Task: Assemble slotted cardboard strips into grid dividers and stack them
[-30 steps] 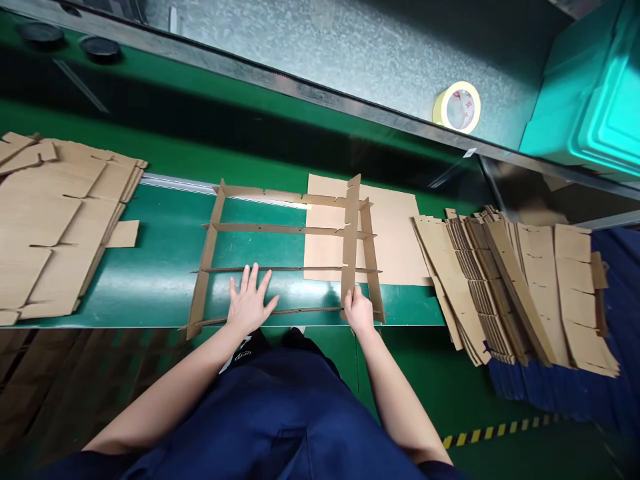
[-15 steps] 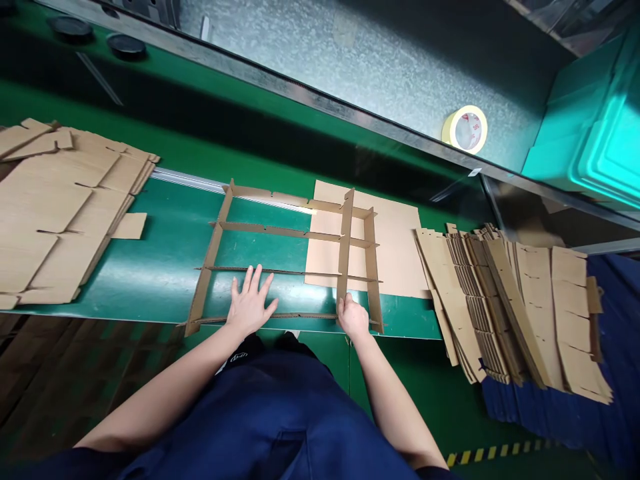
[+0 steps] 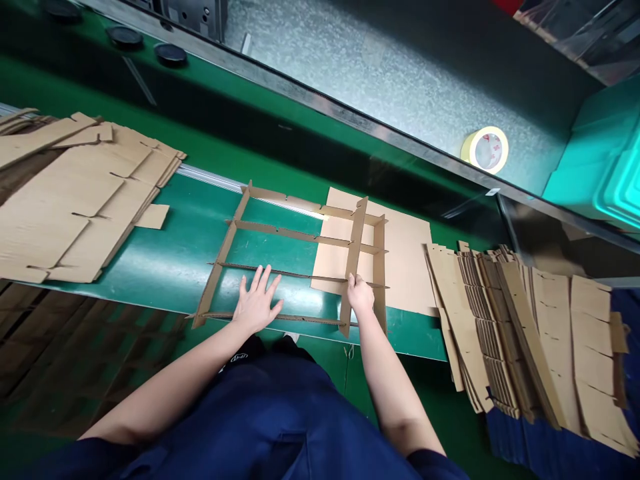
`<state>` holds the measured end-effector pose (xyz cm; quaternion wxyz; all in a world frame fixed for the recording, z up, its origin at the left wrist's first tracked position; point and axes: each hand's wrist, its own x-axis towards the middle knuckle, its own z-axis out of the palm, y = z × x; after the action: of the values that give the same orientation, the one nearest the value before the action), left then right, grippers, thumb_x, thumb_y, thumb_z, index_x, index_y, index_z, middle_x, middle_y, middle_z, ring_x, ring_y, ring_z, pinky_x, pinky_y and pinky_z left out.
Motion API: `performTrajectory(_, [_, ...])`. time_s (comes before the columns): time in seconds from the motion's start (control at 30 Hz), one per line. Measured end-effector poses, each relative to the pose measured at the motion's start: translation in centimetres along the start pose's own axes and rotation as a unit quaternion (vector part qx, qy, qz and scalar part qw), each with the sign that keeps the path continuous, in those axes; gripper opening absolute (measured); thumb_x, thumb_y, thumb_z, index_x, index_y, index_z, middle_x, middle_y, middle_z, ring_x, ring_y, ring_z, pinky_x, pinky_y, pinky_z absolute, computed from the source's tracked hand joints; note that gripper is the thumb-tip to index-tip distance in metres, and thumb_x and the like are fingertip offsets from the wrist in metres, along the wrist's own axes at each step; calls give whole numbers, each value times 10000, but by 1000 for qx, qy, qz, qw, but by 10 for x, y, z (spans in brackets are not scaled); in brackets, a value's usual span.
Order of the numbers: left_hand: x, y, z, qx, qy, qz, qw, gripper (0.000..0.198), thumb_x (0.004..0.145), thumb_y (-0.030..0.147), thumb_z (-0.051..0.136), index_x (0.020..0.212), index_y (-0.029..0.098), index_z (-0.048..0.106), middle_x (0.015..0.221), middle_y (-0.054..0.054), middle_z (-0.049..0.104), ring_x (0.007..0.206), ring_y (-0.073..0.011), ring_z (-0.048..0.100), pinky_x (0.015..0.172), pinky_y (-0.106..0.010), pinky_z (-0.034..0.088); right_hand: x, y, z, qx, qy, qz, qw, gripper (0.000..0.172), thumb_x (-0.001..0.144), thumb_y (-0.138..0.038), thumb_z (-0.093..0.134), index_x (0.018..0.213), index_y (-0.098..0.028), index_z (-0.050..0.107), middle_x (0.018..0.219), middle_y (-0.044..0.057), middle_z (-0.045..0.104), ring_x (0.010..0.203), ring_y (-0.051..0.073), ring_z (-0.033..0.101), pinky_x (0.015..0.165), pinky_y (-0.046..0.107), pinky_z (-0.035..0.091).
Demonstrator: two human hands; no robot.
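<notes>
A lattice of slotted cardboard divider strips (image 3: 280,233) stands on the green conveyor belt (image 3: 165,253) in front of me. My left hand (image 3: 257,303) lies flat with fingers spread on the belt inside the lattice, between its two nearest long strips. My right hand (image 3: 361,295) is closed on a cross strip (image 3: 353,253) that stands upright across the long strips near the lattice's right end. A second cross strip (image 3: 380,267) stands just to its right. The lattice's right part sits over a flat cardboard sheet (image 3: 405,247).
A pile of flat carton blanks (image 3: 75,193) lies on the belt at left. Several stacked divider strips (image 3: 520,327) lie at right. A roll of tape (image 3: 485,150) stands on the grey shelf behind. A teal crate (image 3: 605,173) is at far right.
My right hand has moved up along the cross strip, from its near end toward the middle. My left hand stays flat on the belt. The camera view has shifted left.
</notes>
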<state>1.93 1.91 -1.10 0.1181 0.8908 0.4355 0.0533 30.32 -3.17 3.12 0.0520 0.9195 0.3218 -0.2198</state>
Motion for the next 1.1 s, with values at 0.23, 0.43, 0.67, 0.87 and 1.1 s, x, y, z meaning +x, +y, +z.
performTrajectory(0.23, [0, -1, -1, -14, -4, -7, 1000, 582, 900, 449, 390, 1430, 209, 385, 1569, -121, 109, 1439, -338, 70, 1102, -631, 95, -5, 0, 12, -44, 2, -27, 999, 501, 983, -425, 156, 1196, -160, 523, 983, 147, 682, 958, 253, 640, 833, 380, 444])
performTrajectory(0.43, [-1, 0, 0, -29, 5, -11, 1000, 579, 894, 440, 400, 1428, 217, 392, 1568, -105, 125, 1437, -344, 73, 1110, -624, 85, -2, 0, -3, -72, -33, -44, 996, 506, 967, -447, 218, 1076, -157, 618, 989, 149, 682, 969, 272, 635, 820, 393, 452])
performTrajectory(0.67, [-2, 0, 0, -27, 5, -9, 1000, 578, 902, 461, 385, 1432, 231, 385, 1571, -94, 122, 1439, -330, 82, 1118, -601, 90, 35, -22, -26, -54, 176, -111, 976, 571, 964, -424, 194, 1458, -150, 278, 1405, 188, 433, 1273, 278, 415, 993, 454, 361])
performTrajectory(0.87, [-1, 0, -1, -22, 9, -8, 1000, 576, 901, 460, 398, 1429, 228, 389, 1571, -102, 120, 1442, -316, 75, 1118, -589, 106, 68, -36, -5, -18, 120, -166, 979, 616, 947, -338, 195, 1504, -148, 14, 1552, 128, 186, 1424, 209, 136, 1073, 489, 280])
performTrajectory(1.1, [-1, 0, -2, -28, 3, -12, 1000, 581, 892, 450, 404, 1431, 233, 385, 1572, -93, 120, 1442, -315, 75, 1117, -588, 120, 69, -29, 2, 17, 155, -172, 973, 711, 832, -104, 218, 1502, -137, -16, 1536, 110, 246, 1411, 180, 203, 1094, 413, 265])
